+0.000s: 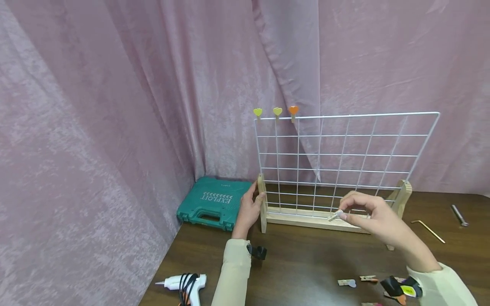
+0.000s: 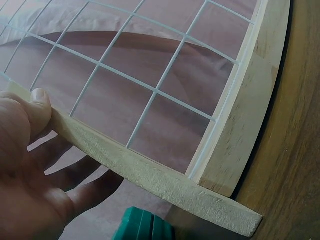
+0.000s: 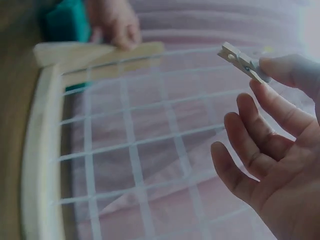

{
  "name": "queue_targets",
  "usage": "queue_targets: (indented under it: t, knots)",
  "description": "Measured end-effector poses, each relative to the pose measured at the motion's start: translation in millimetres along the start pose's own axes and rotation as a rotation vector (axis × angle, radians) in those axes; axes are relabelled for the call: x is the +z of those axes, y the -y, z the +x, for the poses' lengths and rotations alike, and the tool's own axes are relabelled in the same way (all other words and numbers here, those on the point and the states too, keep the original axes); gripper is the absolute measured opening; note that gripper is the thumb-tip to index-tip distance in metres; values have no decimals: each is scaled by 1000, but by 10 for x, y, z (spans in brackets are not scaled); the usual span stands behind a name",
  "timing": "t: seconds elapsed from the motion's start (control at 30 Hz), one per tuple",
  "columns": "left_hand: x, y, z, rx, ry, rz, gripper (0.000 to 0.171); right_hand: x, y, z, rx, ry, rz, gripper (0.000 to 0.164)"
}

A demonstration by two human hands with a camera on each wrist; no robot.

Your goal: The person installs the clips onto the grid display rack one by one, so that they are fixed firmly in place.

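A white wire grid rack (image 1: 350,115) stands upright on a wooden base (image 1: 302,217). My left hand (image 1: 250,210) grips its left wooden side post (image 2: 150,167), thumb on one face and fingers on the other. Before the grid's lower part, my right hand (image 1: 377,214) pinches a small wooden clothespin (image 3: 239,61) between thumb and index finger, its other fingers apart. Two yellow-green heart clothespins (image 1: 257,111) and an orange heart clothespin (image 1: 293,109) sit along the top wire at the left.
Several loose clothespins (image 1: 346,283) lie at the front right, partly under the right wrist. A green tool case (image 1: 214,202) sits left of the rack, a white glue gun (image 1: 174,282) at the front left. Rightward lie a hex key (image 1: 428,231) and a metal bolt (image 1: 459,216).
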State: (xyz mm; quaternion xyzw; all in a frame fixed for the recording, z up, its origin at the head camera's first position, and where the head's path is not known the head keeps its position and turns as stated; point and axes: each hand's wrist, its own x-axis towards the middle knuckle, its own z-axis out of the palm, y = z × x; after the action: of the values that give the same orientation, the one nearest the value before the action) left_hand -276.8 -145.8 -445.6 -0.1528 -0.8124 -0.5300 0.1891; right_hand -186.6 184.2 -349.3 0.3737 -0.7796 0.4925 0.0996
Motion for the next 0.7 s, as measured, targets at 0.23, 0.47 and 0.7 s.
queue_targets:
  t: [0.23, 0.47, 0.7]
  knots:
    - [-4, -24, -32, -3, 5, 20, 52, -130, 349, 328, -22, 8, -114, 17]
    - [1, -34, -30, 10, 8, 0, 50, -221, 665, 716, -98, -20, -221, 18]
    - [-92, -379, -83, 8, 27, -6, 47, -353, 891, 973, -88, -60, -241, 13]
